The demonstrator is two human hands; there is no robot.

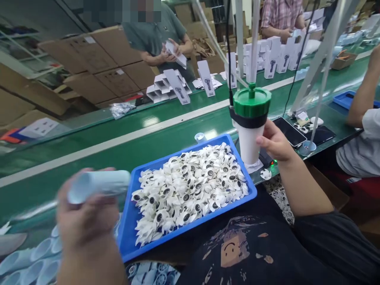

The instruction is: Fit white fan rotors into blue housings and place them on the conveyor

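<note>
My left hand (pixel 86 217) is wrapped around a light-blue plastic tube (pixel 111 181), held tilted sideways with its wide open end towards me; the hand is blurred. My right hand (pixel 279 144) grips the side of an upright white cylinder (pixel 249 140) with a green screw-type cap (pixel 252 103) and a black band; its far fingers are hidden behind it. Clear tubing runs up from the cap. Between my hands lies a blue tray (pixel 190 228) heaped with small white fan impellers (pixel 192 188) with dark hubs.
More light-blue tubes (pixel 41 251) lie at lower left. A loose impeller (pixel 265 174), a phone (pixel 289 131) and a small cup (pixel 307 148) are at right. Beyond the green conveyor belt (pixel 118 146), a person (pixel 160 39) handles a white box. Another person's arm (pixel 360 95) is at right.
</note>
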